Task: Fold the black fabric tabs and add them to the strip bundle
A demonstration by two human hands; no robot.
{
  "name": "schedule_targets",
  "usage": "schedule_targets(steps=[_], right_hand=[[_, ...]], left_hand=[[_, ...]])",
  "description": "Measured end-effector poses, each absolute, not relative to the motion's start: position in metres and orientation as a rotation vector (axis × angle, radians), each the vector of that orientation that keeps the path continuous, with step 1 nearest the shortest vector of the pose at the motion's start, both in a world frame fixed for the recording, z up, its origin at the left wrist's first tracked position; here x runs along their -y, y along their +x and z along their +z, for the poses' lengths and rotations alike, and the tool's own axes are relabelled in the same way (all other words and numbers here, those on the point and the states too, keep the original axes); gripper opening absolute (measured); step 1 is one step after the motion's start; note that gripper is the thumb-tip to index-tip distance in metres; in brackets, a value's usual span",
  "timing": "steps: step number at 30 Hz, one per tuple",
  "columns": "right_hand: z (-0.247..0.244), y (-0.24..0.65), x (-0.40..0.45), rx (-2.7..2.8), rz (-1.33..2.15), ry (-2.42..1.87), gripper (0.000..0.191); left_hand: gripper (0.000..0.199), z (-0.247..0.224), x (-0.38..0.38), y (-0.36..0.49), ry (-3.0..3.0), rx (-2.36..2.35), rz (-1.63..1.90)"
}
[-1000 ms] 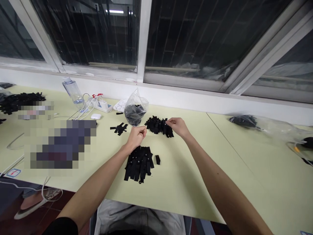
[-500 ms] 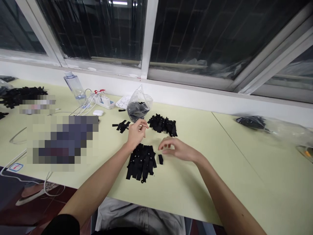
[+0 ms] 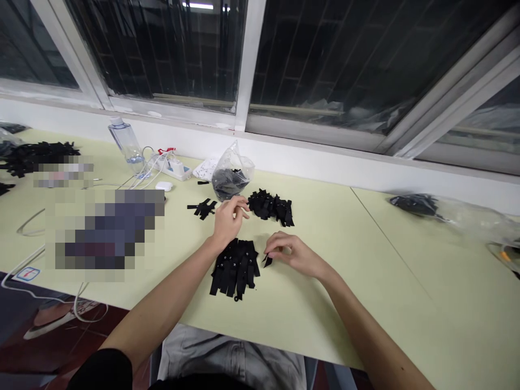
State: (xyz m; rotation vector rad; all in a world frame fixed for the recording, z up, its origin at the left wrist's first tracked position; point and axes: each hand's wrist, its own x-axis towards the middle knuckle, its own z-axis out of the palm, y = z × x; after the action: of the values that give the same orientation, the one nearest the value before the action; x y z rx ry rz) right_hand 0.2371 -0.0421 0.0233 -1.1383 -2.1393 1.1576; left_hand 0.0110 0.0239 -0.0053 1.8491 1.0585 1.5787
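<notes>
Black strip (image 3: 267, 261), a single small piece, is tipped up at the near edge of the right hand (image 3: 294, 254), just to the right of the front pile of black strips (image 3: 235, 266) on the pale yellow-green table (image 3: 385, 292). From the head view, the only one, I see that right hand pinching the piece between thumb and fingertips, the other fingers bent over it. The left hand (image 3: 228, 219) is half curled above the table, thumb and fingers loosely apart, just beyond the front pile; its fingertips come close to the back pile of black strips (image 3: 270, 207), though I can't tell whether they touch it. A few loose strips (image 3: 202, 208) lie to the left of that hand, and behind it stands a clear plastic bag (image 3: 231, 176) partly filled with dark pieces. Farther left are a small white case (image 3: 163, 186), a white power strip (image 3: 175, 169) with cables running from it, and a tilted clear bottle (image 3: 125, 142) near the wall under the windows. A blurred-out dark patch covers something nearer the table's front. Well off to the right lies another clear bag (image 3: 459, 211) with black material at one end.
</notes>
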Motion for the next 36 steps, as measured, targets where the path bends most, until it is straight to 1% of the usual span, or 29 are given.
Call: schedule_targets(steps=[3,6,11,14,23,36], right_hand=[[0.027,0.235,0.028,1.835,1.143,-1.203,0.026],[0.026,0.224,0.012,1.497,1.103,-1.193,0.033],[0.011,0.201,0.005,1.254,1.168,-1.053,0.035],[0.004,0.196,0.011,1.198,1.178,-1.053,0.034],[-0.001,0.202,0.021,1.095,1.227,-1.02,0.032],[-0.005,0.198,0.026,1.227,0.96,-1.121,0.025]], left_hand=[[0.025,0.002,-0.018,0.016,2.033,-1.004,1.62],[0.019,0.006,-0.011,0.022,2.121,-0.908,1.571],[0.019,0.004,-0.01,0.029,2.101,-0.79,1.503],[0.017,0.002,-0.011,0.031,2.036,-0.764,1.505],[0.018,-0.001,-0.011,0.033,1.946,-0.773,1.357],[0.015,-0.007,-0.013,0.034,1.94,-0.806,1.383]])
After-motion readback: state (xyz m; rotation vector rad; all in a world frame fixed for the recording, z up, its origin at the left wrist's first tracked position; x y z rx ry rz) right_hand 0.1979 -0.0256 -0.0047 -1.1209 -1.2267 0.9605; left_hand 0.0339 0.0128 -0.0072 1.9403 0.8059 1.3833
